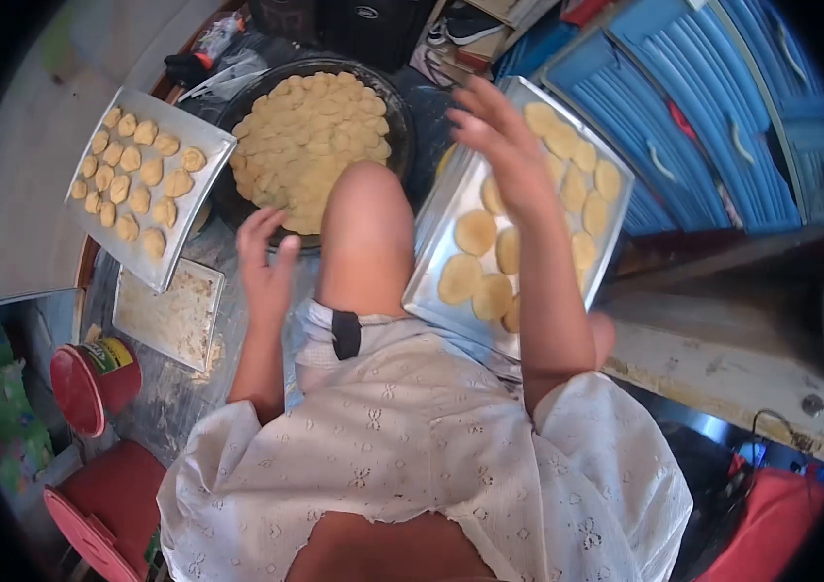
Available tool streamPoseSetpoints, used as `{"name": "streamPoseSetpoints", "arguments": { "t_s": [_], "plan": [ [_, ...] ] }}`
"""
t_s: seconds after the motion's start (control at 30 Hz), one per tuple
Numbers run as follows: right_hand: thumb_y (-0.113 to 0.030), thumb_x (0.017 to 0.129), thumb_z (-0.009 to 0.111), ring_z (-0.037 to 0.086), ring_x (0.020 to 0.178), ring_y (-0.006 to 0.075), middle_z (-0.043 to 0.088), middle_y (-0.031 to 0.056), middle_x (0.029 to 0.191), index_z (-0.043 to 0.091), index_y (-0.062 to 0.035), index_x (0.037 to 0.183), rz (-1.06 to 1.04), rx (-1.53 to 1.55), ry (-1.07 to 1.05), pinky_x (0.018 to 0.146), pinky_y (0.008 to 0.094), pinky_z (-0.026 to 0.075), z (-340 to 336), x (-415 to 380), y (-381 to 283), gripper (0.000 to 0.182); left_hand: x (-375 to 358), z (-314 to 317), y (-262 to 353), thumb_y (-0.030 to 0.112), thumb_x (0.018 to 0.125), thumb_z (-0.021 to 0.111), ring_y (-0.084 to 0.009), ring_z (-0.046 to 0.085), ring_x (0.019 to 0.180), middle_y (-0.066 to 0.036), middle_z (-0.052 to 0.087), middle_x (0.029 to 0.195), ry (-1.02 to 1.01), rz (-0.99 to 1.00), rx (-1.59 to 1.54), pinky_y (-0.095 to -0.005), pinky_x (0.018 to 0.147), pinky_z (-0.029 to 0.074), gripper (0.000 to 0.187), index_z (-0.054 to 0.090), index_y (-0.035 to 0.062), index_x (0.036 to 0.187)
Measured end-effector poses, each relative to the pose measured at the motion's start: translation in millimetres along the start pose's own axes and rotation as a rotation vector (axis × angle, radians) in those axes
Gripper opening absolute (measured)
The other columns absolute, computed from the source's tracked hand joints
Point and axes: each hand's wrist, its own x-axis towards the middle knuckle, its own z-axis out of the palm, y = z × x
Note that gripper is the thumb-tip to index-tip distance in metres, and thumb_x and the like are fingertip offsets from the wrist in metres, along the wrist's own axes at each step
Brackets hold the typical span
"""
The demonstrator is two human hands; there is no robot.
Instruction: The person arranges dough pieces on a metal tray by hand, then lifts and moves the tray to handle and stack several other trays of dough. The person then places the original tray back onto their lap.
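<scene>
My left hand (264, 254) is at the near edge of a large round black pan (402, 145), thumb apart from the fingers, with nothing visible in it. Many pale dough pieces (315, 136) lie packed together in that pan. My right hand (504, 145), slightly blurred, is raised with its fingers apart over a metal tray (441, 281) on my right. Flat round dough discs (475, 233) lie in rows on this tray, some hidden behind my forearm.
On the left, a tilted metal tray (213, 155) bears small dough lumps (140, 199). Below it lies a flour-smeared tray (164, 310). Red buckets (97, 383) stand at lower left. Blue drawers (669, 107) line the upper right. My knee (365, 213) rises between pan and right tray.
</scene>
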Motion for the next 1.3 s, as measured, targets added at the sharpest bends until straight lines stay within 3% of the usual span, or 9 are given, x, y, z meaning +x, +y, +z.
{"name": "streamPoseSetpoints", "arguments": {
  "t_s": [0.2,0.3,0.37,0.5,0.63,0.9,1.17,1.23,1.3],
  "plan": [
    [-0.011,0.083,0.057,0.038,0.124,0.0263,0.037,0.0219,0.134,0.031,0.0021,0.134,0.043,-0.396,0.641,0.100,0.0338,0.032,-153,-149,25,0.059,7,83,41,0.025,0.083,0.057,-0.0295,0.043,0.117,-0.018,0.047,0.124,-0.530,-0.055,-0.354,-0.0351,0.099,0.032,0.047,0.048,-0.0014,0.121],
    [-0.011,0.083,0.059,0.038,0.122,0.0270,0.036,0.0224,0.134,0.028,0.0055,0.134,0.223,-0.344,0.878,0.100,0.0333,0.031,-192,-218,65,0.062,3,128,56,0.029,0.087,0.053,-0.0272,0.040,0.121,-0.020,0.041,0.131,-0.685,-0.365,-0.569,-0.0334,0.100,0.031,0.059,0.033,-0.0039,0.132],
    [-0.019,0.086,0.055,0.040,0.120,0.0229,0.043,0.0197,0.128,0.028,0.0053,0.134,0.398,-0.320,0.886,0.097,0.0304,0.032,-198,-249,84,0.060,0,144,72,0.031,0.088,0.051,-0.0244,0.037,0.123,-0.022,0.034,0.135,-0.754,-0.698,-0.615,-0.0305,0.100,0.031,0.065,0.025,-0.0062,0.135],
    [-0.024,0.090,0.048,0.046,0.111,0.0202,0.050,0.0147,0.120,0.033,0.0040,0.132,0.721,-0.347,0.709,0.093,0.0290,0.035,-128,-244,31,0.053,-12,146,75,0.030,0.089,0.050,-0.0214,0.042,0.118,-0.019,0.041,0.130,-0.676,-0.720,-0.545,-0.0289,0.097,0.034,0.060,0.030,-0.0070,0.132],
    [-0.020,0.092,0.044,0.049,0.101,0.0182,0.052,0.0122,0.115,0.038,0.0036,0.127,0.362,0.184,0.730,0.090,0.0288,0.036,-153,-270,106,0.043,-30,133,54,0.031,0.090,0.049,-0.0194,0.047,0.112,-0.015,0.045,0.125,-0.857,-0.614,-0.659,-0.0299,0.091,0.040,0.059,0.027,-0.0030,0.134],
    [-0.019,0.090,0.049,0.048,0.096,0.0166,0.053,0.0091,0.109,0.043,0.0025,0.123,0.474,-0.041,0.739,0.085,0.0273,0.037,-142,-281,101,0.040,-47,103,94,0.036,0.089,0.049,-0.0274,0.021,0.132,-0.022,0.022,0.141,-0.828,-0.659,-0.601,-0.0323,0.106,0.018,0.076,0.013,-0.0110,0.136],
    [-0.021,0.089,0.052,0.047,0.104,0.0183,0.052,0.0093,0.114,0.044,0.0008,0.123,0.464,0.050,0.755,0.092,0.0300,0.034,-135,-272,70,0.042,-64,123,72,0.046,0.081,0.057,-0.0340,0.029,0.128,-0.032,0.029,0.134,-0.733,-0.490,-0.178,-0.0347,0.105,0.023,0.091,0.015,-0.0162,0.133],
    [-0.014,0.078,0.065,0.046,0.085,0.0152,0.053,0.0032,0.087,0.055,-0.0040,0.088,0.335,0.240,0.824,0.079,0.0301,0.037,-129,-268,63,0.017,-59,119,76,0.045,0.081,0.057,-0.0333,0.030,0.127,-0.031,0.030,0.134,-0.726,-0.484,-0.173,-0.0345,0.104,0.024,0.090,0.016,-0.0153,0.133],
    [-0.014,0.079,0.064,0.047,0.087,0.0157,0.053,0.0039,0.090,0.055,-0.0033,0.092,0.332,0.221,0.788,0.081,0.0299,0.037,-132,-270,64,0.019,-51,115,74,0.039,0.082,0.057,-0.0285,0.032,0.126,-0.025,0.031,0.135,-0.794,-0.613,-0.307,-0.0332,0.102,0.028,0.083,0.017,-0.0113,0.135]
  ]
}}
